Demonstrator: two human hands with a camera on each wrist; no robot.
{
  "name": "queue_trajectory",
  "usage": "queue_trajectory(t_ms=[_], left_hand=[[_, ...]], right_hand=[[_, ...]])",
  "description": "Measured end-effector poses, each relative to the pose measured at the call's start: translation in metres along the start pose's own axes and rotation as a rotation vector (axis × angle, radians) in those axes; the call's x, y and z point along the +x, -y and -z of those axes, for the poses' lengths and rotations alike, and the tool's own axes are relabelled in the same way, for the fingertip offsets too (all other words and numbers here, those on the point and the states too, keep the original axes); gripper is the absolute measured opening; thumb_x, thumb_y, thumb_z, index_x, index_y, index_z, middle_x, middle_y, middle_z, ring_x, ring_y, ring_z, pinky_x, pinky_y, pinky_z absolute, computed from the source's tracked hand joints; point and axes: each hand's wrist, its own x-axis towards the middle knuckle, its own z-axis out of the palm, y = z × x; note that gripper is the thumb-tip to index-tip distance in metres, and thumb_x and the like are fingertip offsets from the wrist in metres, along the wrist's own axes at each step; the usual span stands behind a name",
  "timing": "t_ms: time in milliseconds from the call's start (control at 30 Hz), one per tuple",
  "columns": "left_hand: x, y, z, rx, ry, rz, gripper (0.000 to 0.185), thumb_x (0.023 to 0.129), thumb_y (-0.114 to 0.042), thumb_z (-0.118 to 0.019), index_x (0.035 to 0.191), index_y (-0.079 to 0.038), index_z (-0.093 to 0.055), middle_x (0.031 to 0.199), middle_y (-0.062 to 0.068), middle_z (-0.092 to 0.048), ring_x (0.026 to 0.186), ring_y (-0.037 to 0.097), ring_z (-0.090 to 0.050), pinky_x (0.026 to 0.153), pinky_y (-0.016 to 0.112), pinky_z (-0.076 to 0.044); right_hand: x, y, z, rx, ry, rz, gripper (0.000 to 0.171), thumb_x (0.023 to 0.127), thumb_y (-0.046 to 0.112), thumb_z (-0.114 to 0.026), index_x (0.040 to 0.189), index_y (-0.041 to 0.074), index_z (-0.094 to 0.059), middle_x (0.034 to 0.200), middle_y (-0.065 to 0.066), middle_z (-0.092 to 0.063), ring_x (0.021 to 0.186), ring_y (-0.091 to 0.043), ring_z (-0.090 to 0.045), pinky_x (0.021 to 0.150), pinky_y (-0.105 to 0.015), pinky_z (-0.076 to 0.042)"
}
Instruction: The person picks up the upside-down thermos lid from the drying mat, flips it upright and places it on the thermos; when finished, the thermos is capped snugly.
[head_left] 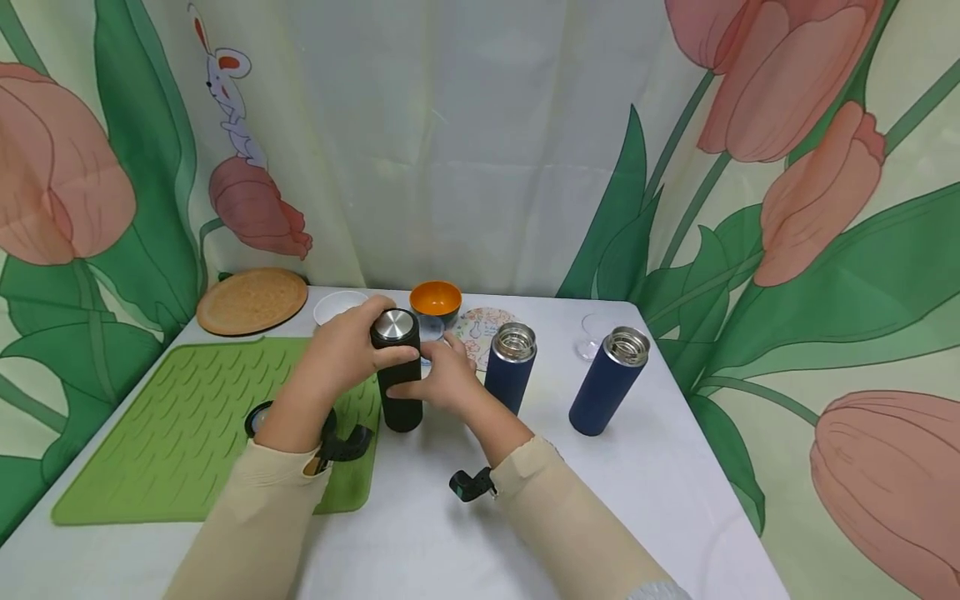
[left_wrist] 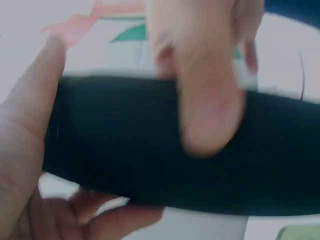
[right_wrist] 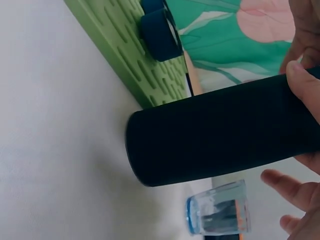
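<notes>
Both hands are on an upright black thermos (head_left: 397,375) with a brushed-steel top, beside the green mat. My left hand (head_left: 347,346) grips it near the top, thumb across the front. Lower down, my right hand (head_left: 453,379) holds the body, its thumb (left_wrist: 210,117) lying along the dark side in the left wrist view. The thermos base (right_wrist: 137,150) is close over the white cloth. Right of the hands stand two blue thermoses without lids, one nearer (head_left: 510,367) and one farther right (head_left: 609,379); the right hand partly overlaps the nearer one.
Dark round lids (right_wrist: 162,35) lie on the green mat (head_left: 225,417), partly hidden behind the left forearm. Behind are a round wooden board (head_left: 252,300), white plate (head_left: 337,304), orange bowl (head_left: 435,296), patterned round mat (head_left: 480,325), clear cup (right_wrist: 220,207) and clear glass (head_left: 591,337).
</notes>
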Motion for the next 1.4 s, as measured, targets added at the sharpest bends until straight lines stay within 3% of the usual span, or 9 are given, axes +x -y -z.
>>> queue_trajectory(t_ms=[100,233,400,667,900,1000,1167,1267,1400], left_hand=[[-0.011,-0.012,-0.009,-0.028,-0.093,0.107,0.086,0.085,-0.063,-0.083,0.142,-0.008,-0.049,0.122,0.019,-0.072,0.100,0.037,-0.072,0.079,0.051,-0.057],[-0.017,-0.035,-0.021,0.016,-0.196,0.222,0.098,0.081,-0.076,-0.079,0.132,0.001,-0.046,0.111,0.025,-0.069,0.087,0.042,-0.072,0.067,0.050,-0.058],[-0.013,-0.039,-0.026,0.063,-0.267,0.215,0.081,0.085,-0.071,-0.078,0.117,-0.002,-0.050,0.093,0.022,-0.068,0.077,0.039,-0.070,0.058,0.046,-0.054],[-0.004,-0.022,-0.011,0.077,-0.188,0.052,0.065,0.090,-0.059,-0.081,0.119,-0.006,-0.057,0.089,0.017,-0.070,0.074,0.035,-0.068,0.056,0.040,-0.050],[0.001,-0.008,0.000,0.051,-0.057,-0.001,0.066,0.091,-0.056,-0.080,0.135,-0.014,-0.056,0.104,0.012,-0.071,0.085,0.030,-0.066,0.069,0.042,-0.052],[-0.005,-0.008,-0.002,-0.004,-0.056,0.030,0.071,0.091,-0.059,-0.079,0.141,-0.015,-0.054,0.117,0.013,-0.072,0.095,0.032,-0.069,0.076,0.046,-0.056],[-0.022,-0.019,-0.013,-0.118,-0.148,0.176,0.088,0.090,-0.061,-0.080,0.151,-0.007,-0.048,0.132,0.019,-0.071,0.108,0.039,-0.072,0.084,0.054,-0.059],[-0.026,-0.029,-0.021,-0.123,-0.219,0.250,0.095,0.086,-0.066,-0.080,0.148,-0.002,-0.047,0.128,0.021,-0.072,0.103,0.041,-0.073,0.079,0.054,-0.059],[-0.023,-0.036,-0.028,-0.045,-0.282,0.254,0.091,0.084,-0.071,-0.079,0.135,-0.001,-0.050,0.114,0.023,-0.072,0.089,0.042,-0.073,0.067,0.051,-0.058]], right_hand=[[-0.001,0.000,-0.002,-0.008,-0.002,-0.006,0.066,0.080,0.050,-0.093,0.137,0.027,-0.070,0.151,0.001,-0.064,0.166,-0.033,-0.012,0.125,-0.076,-0.016],[-0.001,0.001,-0.002,-0.001,-0.013,-0.034,0.072,0.078,0.051,-0.094,0.142,0.027,-0.068,0.157,-0.003,-0.058,0.166,-0.033,-0.012,0.125,-0.075,-0.016],[-0.002,-0.003,-0.003,0.010,-0.016,0.024,0.077,0.081,0.047,-0.093,0.149,0.032,-0.062,0.161,0.005,-0.055,0.166,-0.037,-0.011,0.122,-0.081,-0.014],[0.000,0.001,0.003,0.013,0.007,0.049,0.074,0.082,0.045,-0.092,0.148,0.035,-0.062,0.158,0.006,-0.058,0.166,-0.036,-0.008,0.123,-0.080,-0.011],[0.003,0.002,0.002,-0.006,0.015,0.028,0.072,0.082,0.048,-0.092,0.146,0.031,-0.065,0.156,0.001,-0.060,0.167,-0.033,-0.009,0.125,-0.077,-0.013],[0.002,0.002,0.000,-0.014,0.003,0.020,0.072,0.081,0.048,-0.093,0.145,0.029,-0.066,0.155,0.001,-0.062,0.166,-0.033,-0.011,0.125,-0.076,-0.015],[0.000,0.001,-0.004,-0.028,-0.013,0.013,0.068,0.080,0.049,-0.093,0.140,0.029,-0.069,0.150,0.001,-0.065,0.165,-0.034,-0.014,0.123,-0.076,-0.017],[-0.001,0.002,-0.004,-0.021,-0.023,0.007,0.064,0.079,0.049,-0.094,0.136,0.031,-0.072,0.149,0.002,-0.066,0.166,-0.035,-0.013,0.123,-0.077,-0.017],[-0.002,0.002,-0.003,-0.003,-0.030,0.008,0.064,0.079,0.045,-0.094,0.137,0.031,-0.071,0.150,0.003,-0.066,0.166,-0.037,-0.011,0.123,-0.077,-0.017]])
